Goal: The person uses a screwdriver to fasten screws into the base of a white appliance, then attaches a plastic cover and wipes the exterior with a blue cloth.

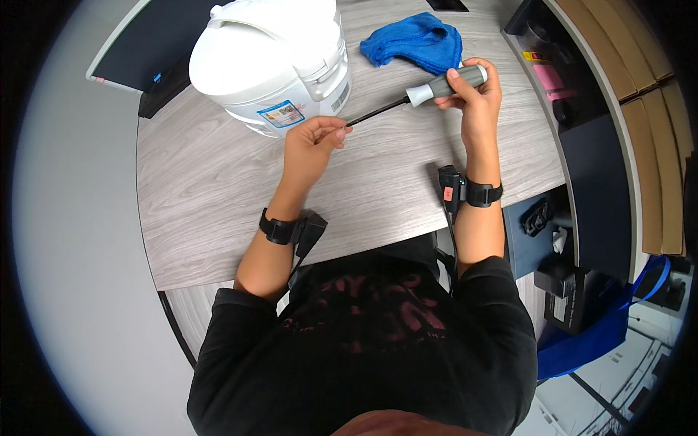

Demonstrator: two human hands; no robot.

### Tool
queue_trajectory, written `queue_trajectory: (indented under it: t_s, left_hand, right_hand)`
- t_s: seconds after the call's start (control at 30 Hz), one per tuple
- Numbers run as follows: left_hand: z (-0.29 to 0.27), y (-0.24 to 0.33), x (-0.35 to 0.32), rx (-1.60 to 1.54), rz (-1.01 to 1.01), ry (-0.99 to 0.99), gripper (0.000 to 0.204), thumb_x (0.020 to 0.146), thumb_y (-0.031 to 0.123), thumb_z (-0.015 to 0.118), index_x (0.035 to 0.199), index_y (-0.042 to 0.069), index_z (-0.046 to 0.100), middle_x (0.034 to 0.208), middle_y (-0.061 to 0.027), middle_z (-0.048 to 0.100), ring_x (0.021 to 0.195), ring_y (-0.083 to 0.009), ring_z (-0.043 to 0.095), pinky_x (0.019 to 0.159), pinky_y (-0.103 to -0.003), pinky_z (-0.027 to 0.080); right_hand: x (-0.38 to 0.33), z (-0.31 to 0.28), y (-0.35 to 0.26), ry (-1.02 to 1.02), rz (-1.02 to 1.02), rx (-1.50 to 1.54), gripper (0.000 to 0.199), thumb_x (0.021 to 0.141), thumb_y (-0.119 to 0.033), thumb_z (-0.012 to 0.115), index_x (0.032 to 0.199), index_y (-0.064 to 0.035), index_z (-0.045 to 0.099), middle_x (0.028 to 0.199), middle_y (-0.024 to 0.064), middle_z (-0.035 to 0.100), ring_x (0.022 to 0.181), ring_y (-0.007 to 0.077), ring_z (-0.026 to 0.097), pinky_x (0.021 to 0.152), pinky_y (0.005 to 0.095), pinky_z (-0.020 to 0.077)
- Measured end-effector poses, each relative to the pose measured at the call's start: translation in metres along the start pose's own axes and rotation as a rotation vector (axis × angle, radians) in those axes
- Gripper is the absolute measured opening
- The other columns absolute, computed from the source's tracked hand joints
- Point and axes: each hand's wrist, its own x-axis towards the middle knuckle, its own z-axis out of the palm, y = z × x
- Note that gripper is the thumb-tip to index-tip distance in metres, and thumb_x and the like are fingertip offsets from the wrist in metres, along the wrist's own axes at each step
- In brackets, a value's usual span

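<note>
A screwdriver [379, 112] with a thick grey handle and a long dark shaft is held above the table between both hands. My right hand [472, 94] is closed round the grey handle. At the other end, the fingers of my left hand [317, 142] pinch the shaft's tip, which they partly cover. Just beyond my left hand stands a white rice cooker [251, 62] with its lid down and a blue-edged label on its side. A crumpled blue cloth [414, 42] lies behind the screwdriver, close to my right hand.
The wood-grain table [211, 211] ends at a front edge by my body. A dark panel [156, 43] on a stand is at the far left. On the right, a shelf [552, 80] holds small items beside cardboard boxes [647, 145]. Straps with black devices sit on both wrists.
</note>
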Motion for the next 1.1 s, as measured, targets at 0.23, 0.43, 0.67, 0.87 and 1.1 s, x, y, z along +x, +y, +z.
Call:
queue_trajectory:
  t_s: [0.23,0.43,0.67,0.87,1.1]
  left_hand:
    - [0.001,0.0,0.0,0.015,0.02,0.009,0.014,0.096,0.002,0.069,0.108,-0.004,0.072,0.098,-0.0119,0.077,0.084,-0.0109,0.07,0.07,-0.024,0.055]
    - [-0.001,0.003,-0.002,0.026,0.007,-0.022,0.014,0.096,0.001,0.068,0.109,-0.004,0.072,0.095,-0.0108,0.077,0.091,-0.014,0.073,0.07,-0.024,0.055]
    - [-0.004,0.016,-0.005,0.128,0.049,-0.006,0.016,0.097,-0.001,0.065,0.112,-0.004,0.07,0.097,-0.0088,0.075,0.091,-0.0127,0.071,0.072,-0.024,0.054]
    - [0.002,0.033,-0.014,0.148,0.174,-0.023,0.023,0.1,0.006,0.065,0.121,-0.002,0.066,0.099,-0.0047,0.07,0.098,-0.0148,0.069,0.078,-0.026,0.053]
    - [0.009,0.078,-0.015,0.314,0.457,0.056,0.024,0.092,0.001,0.072,0.116,-0.001,0.069,0.109,-0.0087,0.071,0.085,-0.01,0.066,0.072,-0.023,0.052]
  right_hand:
    - [-0.001,0.002,0.002,-0.036,-0.016,0.008,0.039,0.088,-0.005,0.077,0.118,-0.0037,0.052,0.088,0.0163,0.07,0.062,0.0239,0.072,0.051,0.0303,0.058]
    - [-0.002,-0.002,0.004,-0.165,-0.122,0.044,0.039,0.087,-0.003,0.077,0.117,-0.0048,0.053,0.089,0.0146,0.071,0.071,0.023,0.074,0.057,0.0291,0.0606]
    - [0.0,-0.014,0.001,-0.25,-0.099,-0.029,0.032,0.083,-0.001,0.08,0.106,-0.0048,0.06,0.088,0.01,0.069,0.073,0.0208,0.073,0.062,0.029,0.0632]
    - [-0.008,-0.023,-0.009,-0.217,-0.031,0.102,0.025,0.083,0.001,0.078,0.104,-0.0018,0.065,0.085,0.0115,0.069,0.069,0.022,0.073,0.059,0.0304,0.0629]
    - [-0.02,-0.039,-0.012,-0.089,-0.046,0.304,0.02,0.088,0.0,0.073,0.104,-0.0007,0.061,0.083,0.0177,0.071,0.062,0.0245,0.072,0.055,0.0314,0.0596]
